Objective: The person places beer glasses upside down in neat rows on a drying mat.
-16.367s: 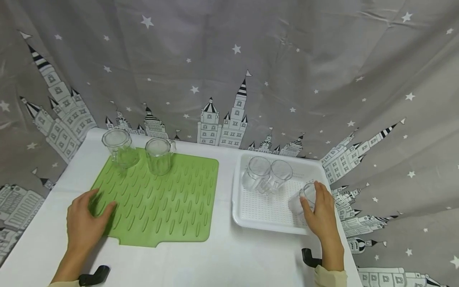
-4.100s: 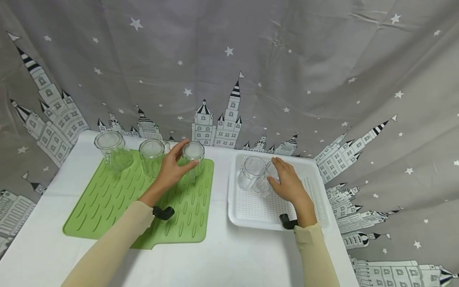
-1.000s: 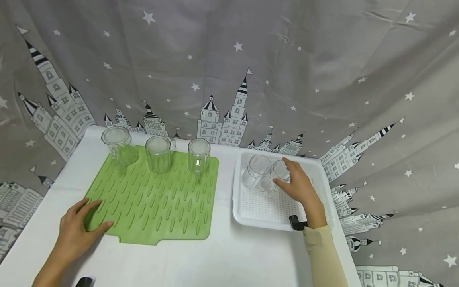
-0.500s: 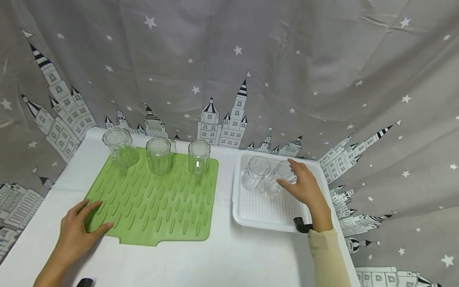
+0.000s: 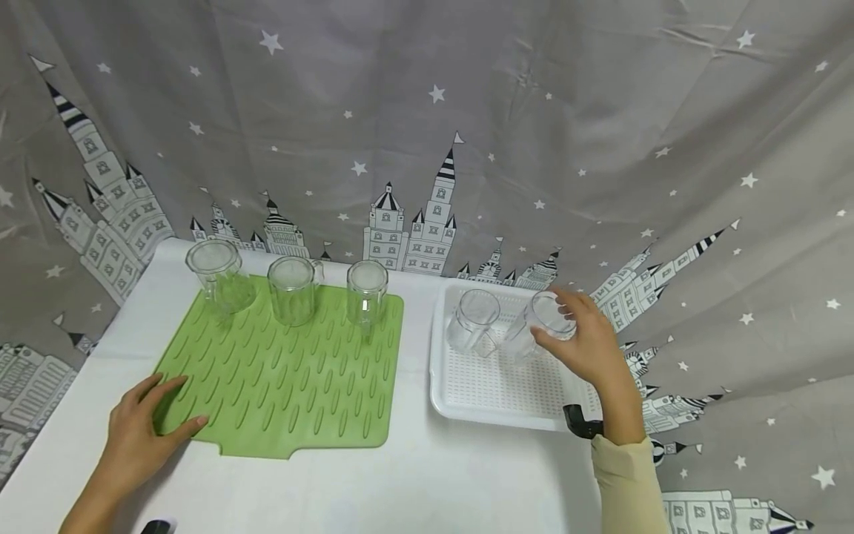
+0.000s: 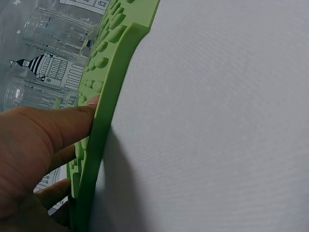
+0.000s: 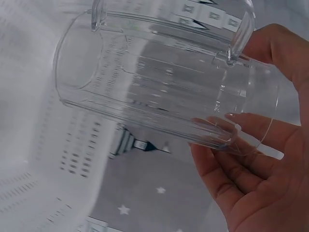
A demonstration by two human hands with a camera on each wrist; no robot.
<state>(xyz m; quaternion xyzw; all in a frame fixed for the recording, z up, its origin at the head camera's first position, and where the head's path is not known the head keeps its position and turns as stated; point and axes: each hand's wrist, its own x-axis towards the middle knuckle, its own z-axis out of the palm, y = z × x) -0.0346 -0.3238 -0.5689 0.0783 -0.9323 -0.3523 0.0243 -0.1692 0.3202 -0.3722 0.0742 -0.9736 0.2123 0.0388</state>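
My right hand (image 5: 587, 345) grips a clear glass mug (image 5: 534, 326) near its rim, thumb on one side and fingers on the other. This mug leans to the right over the white basket (image 5: 445, 411); in the right wrist view its handle (image 7: 234, 43) shows. Another glass mug (image 5: 472, 322) stands at the basket's left, apart from the held one. My left hand (image 5: 143, 423) rests at the left edge of the green ribbed mat (image 5: 287, 393), fingers spread. In the left wrist view its thumb (image 6: 72, 123) touches the mat's edge.
Three glass mugs stand in a row along the mat's back edge: left (image 5: 223, 278), middle (image 5: 293, 293) and right (image 5: 365, 297). A white cloth (image 5: 373, 489) covers the table. A grey curtain (image 5: 400, 111) with stars and castles hangs behind and at the sides.
One mug has gone from the basket's right side to the mat's row. My left hand has returned from that mug to the mat's left edge. My right hand has shifted another mug rightward, tilting it.
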